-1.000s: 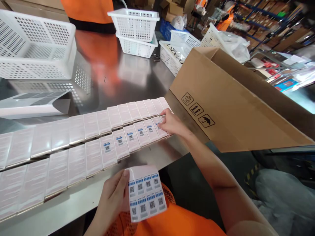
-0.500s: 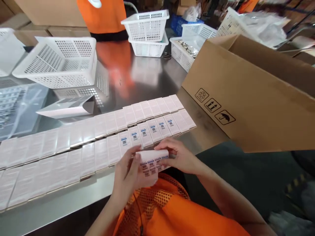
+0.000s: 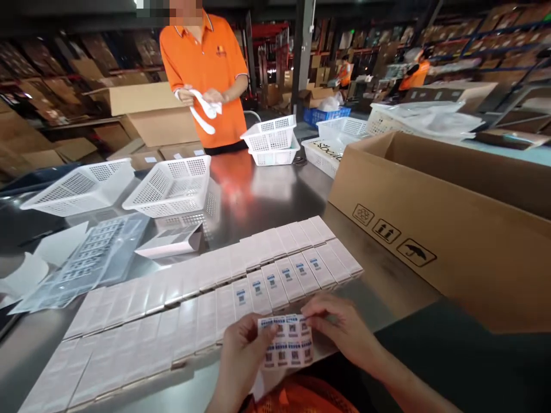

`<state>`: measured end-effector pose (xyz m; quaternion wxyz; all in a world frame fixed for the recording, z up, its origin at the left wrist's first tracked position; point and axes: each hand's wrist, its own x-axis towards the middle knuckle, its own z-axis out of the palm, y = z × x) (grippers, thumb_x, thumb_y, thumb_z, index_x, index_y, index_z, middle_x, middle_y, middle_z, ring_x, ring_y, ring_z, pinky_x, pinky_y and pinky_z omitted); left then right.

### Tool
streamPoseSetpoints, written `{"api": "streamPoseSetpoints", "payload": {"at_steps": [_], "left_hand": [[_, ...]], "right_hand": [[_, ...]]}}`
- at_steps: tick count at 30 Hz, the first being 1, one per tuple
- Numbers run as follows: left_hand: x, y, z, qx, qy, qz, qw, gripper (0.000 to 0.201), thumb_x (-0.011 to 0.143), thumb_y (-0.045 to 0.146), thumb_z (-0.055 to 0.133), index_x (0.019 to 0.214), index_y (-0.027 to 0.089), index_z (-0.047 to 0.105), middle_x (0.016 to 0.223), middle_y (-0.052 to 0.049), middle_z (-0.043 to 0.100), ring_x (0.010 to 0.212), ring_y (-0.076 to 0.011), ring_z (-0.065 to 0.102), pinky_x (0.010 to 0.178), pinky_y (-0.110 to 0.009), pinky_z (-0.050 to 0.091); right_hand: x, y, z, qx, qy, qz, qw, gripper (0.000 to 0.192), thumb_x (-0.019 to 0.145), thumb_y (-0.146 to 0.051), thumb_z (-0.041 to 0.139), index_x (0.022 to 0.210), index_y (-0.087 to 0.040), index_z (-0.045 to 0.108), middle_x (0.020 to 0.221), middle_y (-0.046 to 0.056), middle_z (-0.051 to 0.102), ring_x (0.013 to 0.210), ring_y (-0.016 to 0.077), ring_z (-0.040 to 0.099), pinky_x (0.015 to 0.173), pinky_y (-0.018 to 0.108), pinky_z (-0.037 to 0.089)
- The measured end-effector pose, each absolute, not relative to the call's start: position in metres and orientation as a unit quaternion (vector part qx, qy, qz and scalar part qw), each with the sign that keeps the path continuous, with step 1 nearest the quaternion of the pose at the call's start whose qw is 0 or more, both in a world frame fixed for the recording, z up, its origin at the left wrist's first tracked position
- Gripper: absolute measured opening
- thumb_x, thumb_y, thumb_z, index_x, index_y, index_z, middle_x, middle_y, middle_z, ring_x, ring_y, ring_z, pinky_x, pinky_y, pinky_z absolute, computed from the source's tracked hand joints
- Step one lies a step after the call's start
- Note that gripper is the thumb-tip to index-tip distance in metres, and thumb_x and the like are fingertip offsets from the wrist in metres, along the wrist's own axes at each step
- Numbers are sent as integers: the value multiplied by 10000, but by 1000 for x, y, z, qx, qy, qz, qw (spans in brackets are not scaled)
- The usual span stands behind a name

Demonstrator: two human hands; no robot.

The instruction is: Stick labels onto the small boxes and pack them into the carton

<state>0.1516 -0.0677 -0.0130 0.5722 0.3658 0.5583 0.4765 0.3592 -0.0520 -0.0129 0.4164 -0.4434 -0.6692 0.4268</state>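
Observation:
A sheet of small stickers point(image 3: 294, 343), printed with blue marks and square codes, is held up near the table's front edge. My left hand point(image 3: 243, 350) grips its left side, thumb lying over the front. At the upper right corner, my right hand point(image 3: 340, 324) pinches the sheet between thumb and fingers; whether a single sticker is peeled there I cannot tell. Just beyond lie two long rows of slim white boxes point(image 3: 159, 338). Several boxes in the nearer row, right of the middle, bear one such sticker point(image 3: 271, 280) each.
A large open cardboard carton point(image 3: 396, 212) stands at the right. White plastic baskets point(image 3: 172, 189) sit on the steel table point(image 3: 275, 198) at the back and left. A folded white carton point(image 3: 172, 244) lies behind the rows. Across the table, a person in an orange shirt point(image 3: 219, 63) handles something white.
The view has tilted up, bringing the co-worker and warehouse into sight. The sticker sheet, curled before, is now flatter and faces me, with both hands still on it.

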Motion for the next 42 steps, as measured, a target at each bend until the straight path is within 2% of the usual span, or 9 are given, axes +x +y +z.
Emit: {"api": "streamPoseSetpoints", "payload": {"at_steps": [3, 5, 9, 13, 16, 18, 22, 28, 42], "left_hand": [[147, -69, -5, 356, 562, 467, 582, 353, 598, 492, 838, 611, 173, 687, 458, 35, 551, 415, -102, 442, 462, -233, 420], [142, -71, -3, 344, 573, 467, 579, 359, 578, 485, 856, 649, 166, 705, 486, 35, 566, 438, -85, 452, 465, -195, 421], [132, -79, -4, 310, 597, 470, 571, 358, 548, 448, 885, 688, 162, 720, 530, 33, 588, 446, -52, 443, 437, -133, 394], [121, -92, -17, 282, 598, 445, 604, 374, 538, 455, 889, 685, 160, 714, 502, 30, 556, 468, -73, 476, 454, -139, 427], [114, -101, -29, 283, 600, 417, 621, 404, 501, 446, 907, 685, 147, 706, 580, -16, 639, 543, -121, 561, 493, -165, 476], [113, -106, -33, 277, 599, 412, 628, 410, 496, 422, 914, 720, 146, 710, 633, -30, 673, 560, -134, 578, 504, -180, 494], [118, -113, -25, 231, 610, 427, 626, 412, 519, 438, 903, 763, 162, 718, 642, -18, 670, 554, -133, 587, 504, -191, 508], [124, -114, -14, 234, 629, 422, 610, 394, 547, 474, 882, 706, 163, 700, 576, -4, 633, 514, -101, 537, 457, -153, 461], [130, -113, -17, 233, 627, 397, 628, 404, 546, 498, 875, 676, 161, 693, 558, -2, 605, 528, -116, 546, 471, -169, 471]], "right_hand": [[365, -52, -4, -371, -714, 366, 467, 32, 853, -333, 698, 831, -316, 713, 870, 27, 718, 826, 211, 669, 741, 360, 521], [374, -45, 2, -362, -697, 379, 489, 153, 864, -417, 679, 816, -272, 684, 905, 36, 700, 864, 196, 657, 781, 352, 518], [406, -11, 8, -470, -578, 396, 537, 273, 815, -491, 696, 890, -248, 595, 907, 13, 611, 840, 153, 595, 787, 314, 499], [440, 32, 6, -541, -557, 435, 455, 275, 780, -383, 697, 970, -236, 562, 735, -37, 516, 644, 115, 519, 608, 254, 456], [453, 54, 1, -565, -558, 493, 356, 443, 727, -258, 702, 1107, -238, 474, 644, -76, 516, 506, 94, 464, 478, 208, 372], [457, 62, -1, -579, -553, 515, 306, 524, 701, -184, 695, 1126, -242, 393, 630, -90, 534, 493, 91, 473, 471, 195, 370], [458, 69, -2, -597, -550, 529, 247, 514, 692, -112, 680, 1049, -247, 336, 622, -96, 536, 509, 90, 494, 475, 185, 381], [457, 69, 1, -605, -558, 524, 219, 498, 698, -74, 644, 1033, -243, 317, 614, -98, 539, 485, 81, 446, 432, 176, 310], [451, 64, 6, -638, -568, 479, 204, 489, 693, -122, 625, 1016, -255, 281, 628, -104, 531, 464, 88, 433, 423, 199, 311]]}}
